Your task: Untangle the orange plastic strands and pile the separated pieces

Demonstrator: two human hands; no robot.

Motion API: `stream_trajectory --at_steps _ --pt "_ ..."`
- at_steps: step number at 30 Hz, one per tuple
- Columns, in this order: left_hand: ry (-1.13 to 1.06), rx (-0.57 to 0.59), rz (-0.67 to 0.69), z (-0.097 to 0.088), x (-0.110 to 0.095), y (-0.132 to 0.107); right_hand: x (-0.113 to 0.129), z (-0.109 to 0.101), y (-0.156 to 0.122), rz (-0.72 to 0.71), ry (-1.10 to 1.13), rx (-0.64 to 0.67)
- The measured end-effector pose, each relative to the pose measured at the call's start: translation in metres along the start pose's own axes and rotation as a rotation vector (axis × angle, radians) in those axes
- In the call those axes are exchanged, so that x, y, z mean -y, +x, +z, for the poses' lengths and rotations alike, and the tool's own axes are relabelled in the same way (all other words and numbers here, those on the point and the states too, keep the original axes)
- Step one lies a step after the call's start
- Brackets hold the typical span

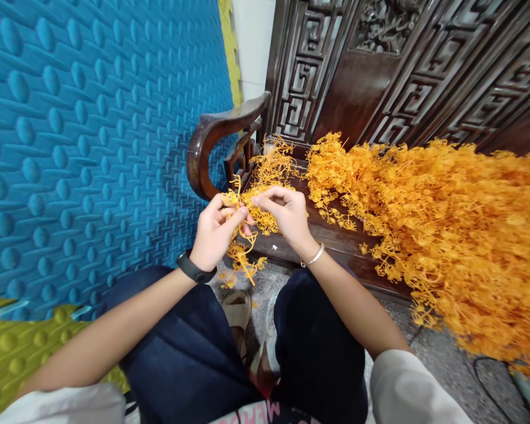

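Above the knees, the left hand [214,232] and right hand [287,215] both pinch one orange plastic sprig [246,266], its stem hanging below the left fingers, while a small loose heap [271,168] lies just beyond the grip on the wooden bench [335,240] and the big pile [446,218] spreads to the right.

Pink printed capitals on the white shirt [257,413] at the bottom centre of the frame, upside down to the camera, cut off by the lower edge, seemingly "MEH" then unclear letters, no other writing, label or number legible.
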State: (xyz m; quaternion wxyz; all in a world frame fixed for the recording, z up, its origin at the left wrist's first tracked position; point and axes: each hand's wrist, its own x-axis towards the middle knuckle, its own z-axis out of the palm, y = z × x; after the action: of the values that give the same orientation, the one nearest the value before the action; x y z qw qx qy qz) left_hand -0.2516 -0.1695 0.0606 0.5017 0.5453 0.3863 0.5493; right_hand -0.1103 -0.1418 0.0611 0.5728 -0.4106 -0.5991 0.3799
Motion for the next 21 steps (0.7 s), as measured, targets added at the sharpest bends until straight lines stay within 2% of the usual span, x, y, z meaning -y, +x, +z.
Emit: stream_trajectory --at_steps 5,7,9,10,12,13,15,17,19,21 --pt "-0.019 0.000 0.014 0.002 0.004 0.008 -0.002 0.013 -0.001 0.002 -0.014 -0.073" --pt "-0.029 -0.021 0.018 0.002 0.004 0.006 -0.004 0.010 0.006 -0.039 -0.053 -0.103" --pt "-0.034 -0.044 0.017 0.001 0.004 -0.001 -0.007 -0.005 0.019 -0.086 -0.109 -0.232" --pt "-0.033 -0.051 0.010 0.001 0.003 -0.006 -0.010 -0.017 0.028 -0.101 -0.145 -0.336" --pt "-0.022 -0.045 -0.020 -0.001 0.002 -0.014 -0.017 -0.047 0.043 -0.053 -0.252 -0.493" --pt "-0.020 -0.040 -0.038 -0.002 0.002 -0.017 -0.022 -0.062 0.049 -0.007 -0.307 -0.500" --pt "-0.020 -0.032 -0.072 -0.003 0.002 -0.020 -0.033 -0.086 0.054 0.123 -0.417 -0.400" --pt "-0.020 -0.027 -0.111 -0.003 0.003 -0.019 -0.045 -0.098 0.053 0.265 -0.542 -0.233" --pt "-0.018 -0.018 -0.163 -0.003 0.004 -0.016 -0.056 -0.101 0.050 0.365 -0.672 -0.116" --pt "-0.020 -0.007 -0.207 -0.003 0.005 -0.015 -0.065 -0.099 0.050 0.417 -0.765 -0.083"
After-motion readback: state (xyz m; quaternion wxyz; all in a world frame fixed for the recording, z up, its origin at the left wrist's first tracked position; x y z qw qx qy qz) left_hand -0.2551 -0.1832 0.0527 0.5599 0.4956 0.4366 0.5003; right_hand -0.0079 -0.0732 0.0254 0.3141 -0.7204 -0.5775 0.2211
